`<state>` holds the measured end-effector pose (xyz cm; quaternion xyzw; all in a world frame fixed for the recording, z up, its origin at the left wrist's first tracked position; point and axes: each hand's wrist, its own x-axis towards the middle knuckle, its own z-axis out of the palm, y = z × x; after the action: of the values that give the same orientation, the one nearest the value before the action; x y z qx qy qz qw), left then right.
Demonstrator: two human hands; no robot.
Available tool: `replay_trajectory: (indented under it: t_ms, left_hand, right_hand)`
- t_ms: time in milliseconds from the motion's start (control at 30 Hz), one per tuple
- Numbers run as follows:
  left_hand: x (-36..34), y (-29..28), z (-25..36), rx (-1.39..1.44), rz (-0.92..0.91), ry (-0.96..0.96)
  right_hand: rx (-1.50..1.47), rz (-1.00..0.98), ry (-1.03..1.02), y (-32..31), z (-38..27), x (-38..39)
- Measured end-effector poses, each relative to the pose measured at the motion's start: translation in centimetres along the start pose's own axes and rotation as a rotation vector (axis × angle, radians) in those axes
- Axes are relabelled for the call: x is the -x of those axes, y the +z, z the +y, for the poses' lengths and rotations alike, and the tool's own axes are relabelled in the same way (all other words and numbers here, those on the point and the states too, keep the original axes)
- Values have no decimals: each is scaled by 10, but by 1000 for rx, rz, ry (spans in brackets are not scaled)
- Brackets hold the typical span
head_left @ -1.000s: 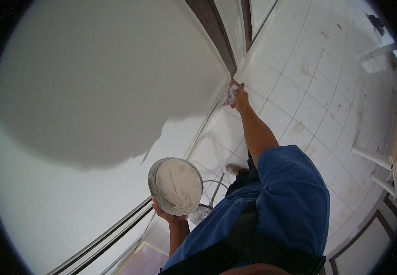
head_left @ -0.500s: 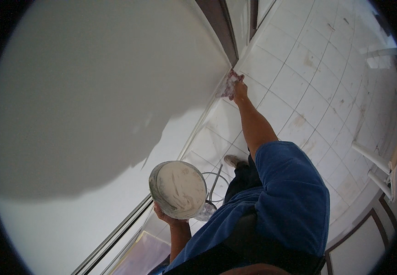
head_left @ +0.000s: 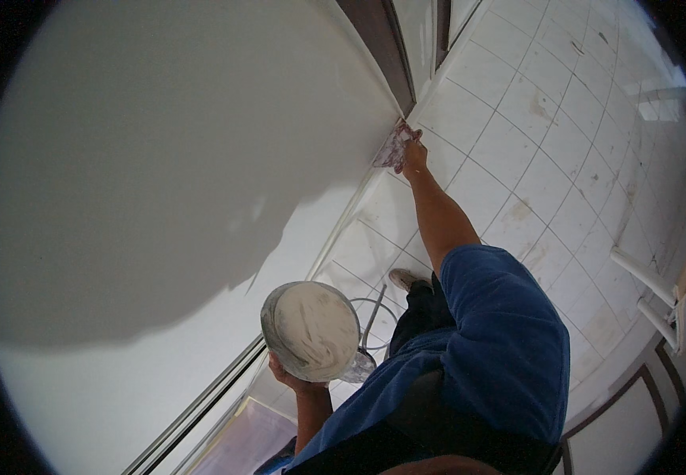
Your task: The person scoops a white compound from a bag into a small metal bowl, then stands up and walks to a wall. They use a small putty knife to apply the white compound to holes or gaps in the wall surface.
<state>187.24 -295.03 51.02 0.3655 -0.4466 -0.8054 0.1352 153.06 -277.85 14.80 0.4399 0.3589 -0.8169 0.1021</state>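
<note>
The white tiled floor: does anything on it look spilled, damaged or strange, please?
Yes: brownish smudges and small dark marks show on the white square-tiled floor, to the right of the bare right hand. They stand out against the pale tiles; whether they are spills, dirt or damage, I cannot tell.

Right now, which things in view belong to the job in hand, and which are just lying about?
In use:
- round pan of pale paste, in the left hand
- smeared flat scraper, in the right hand, at the wall's lower edge

Lying about, apparently:
- white-legged furniture, right
- purplish sheet, lower left
- grey rod near the pan; its use is unclear
</note>
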Motion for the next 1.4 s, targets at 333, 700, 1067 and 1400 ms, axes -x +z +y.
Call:
replay_trajectory:
  t_ms: [333, 700, 1067, 1400]
  left_hand:
    - [0, -10, -5, 36, -54, -17]
    - [-12, -56, -6, 180, -301, -109]
    - [-29, -65, -15, 248, -339, -140]
    - [-34, -75, -25, 327, -321, -137]
  right_hand:
    - [-2, -77, -39, 17, -20, 26]
    - [-119, -233, -218, 54, -69, 119]
    - [345, -344, -721, 109, -178, 181]
    - [-27, -466, -670, 188, -309, 349]
